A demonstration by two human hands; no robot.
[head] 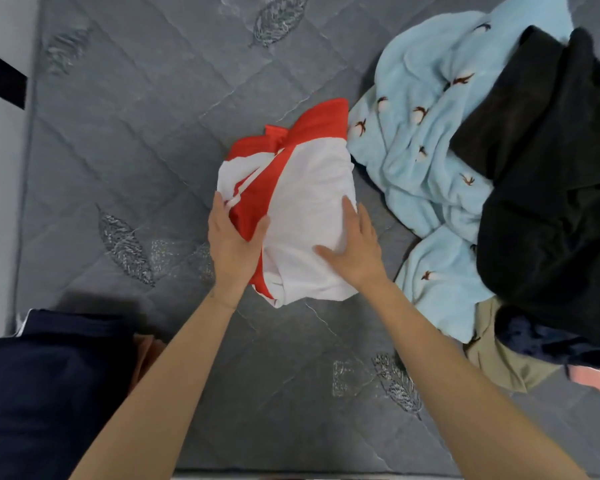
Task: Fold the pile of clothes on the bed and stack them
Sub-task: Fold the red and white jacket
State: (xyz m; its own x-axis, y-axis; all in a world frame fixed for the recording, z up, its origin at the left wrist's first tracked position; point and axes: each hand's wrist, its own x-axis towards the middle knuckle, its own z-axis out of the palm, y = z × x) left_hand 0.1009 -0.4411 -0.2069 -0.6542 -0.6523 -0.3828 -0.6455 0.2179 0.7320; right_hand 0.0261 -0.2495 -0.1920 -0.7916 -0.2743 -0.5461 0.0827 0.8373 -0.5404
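Near left, folded dark navy garments (49, 393) start the stack. On the grey quilted bed (136, 150), the left hand (234, 237) grips the red-and-white fabric bundle (302, 202). The right hand (355, 251), fingers apparently flat, presses it to keep the folds together. The unfolded pile of pale blue and black clothes (430, 150) lies at far right.

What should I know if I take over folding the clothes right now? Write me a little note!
Left hand grips the left edge of the red and white garment, thumb on top. Right hand rests flat on its white side, fingers straight.
The garment lies bundled, partly folded, in the middle of the mattress.
Done, it seems: a navy garment lies at the near left over an orange piece, likely the stack.
Left: finish this garment and stack it, then fold the pile at right: light blue printed cloth, black garment, tan garment, pink piece.
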